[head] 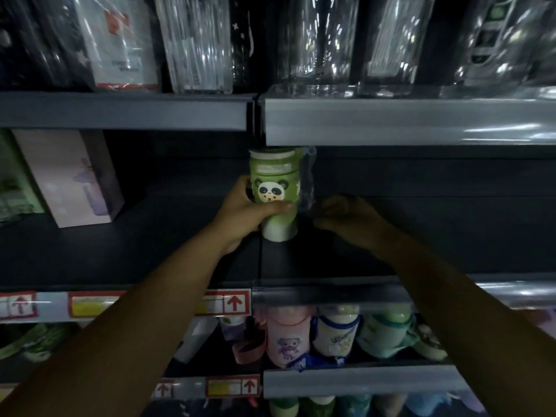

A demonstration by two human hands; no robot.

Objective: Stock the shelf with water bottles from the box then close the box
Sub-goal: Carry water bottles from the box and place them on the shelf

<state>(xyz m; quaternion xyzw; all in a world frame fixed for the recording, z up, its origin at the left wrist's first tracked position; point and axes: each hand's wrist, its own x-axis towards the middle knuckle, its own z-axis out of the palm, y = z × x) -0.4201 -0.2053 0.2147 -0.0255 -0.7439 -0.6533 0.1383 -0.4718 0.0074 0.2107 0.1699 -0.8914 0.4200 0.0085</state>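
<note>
A green water bottle [275, 191] with a panda face and a white base stands upright on the dark middle shelf [150, 251], wrapped in clear plastic. My left hand [246, 215] grips its lower half, thumb across the front. My right hand [346, 218] is just right of the bottle, fingers curled at the loose plastic wrap; whether it pinches the wrap is unclear. The box is out of view.
A pale boxed item [69, 176] stands at the shelf's left. Clear glass bottles [319, 40] fill the shelf above. The shelf below holds several coloured bottles [334, 335]. The upper shelf's grey edge [391, 121] hangs just over the green bottle's top.
</note>
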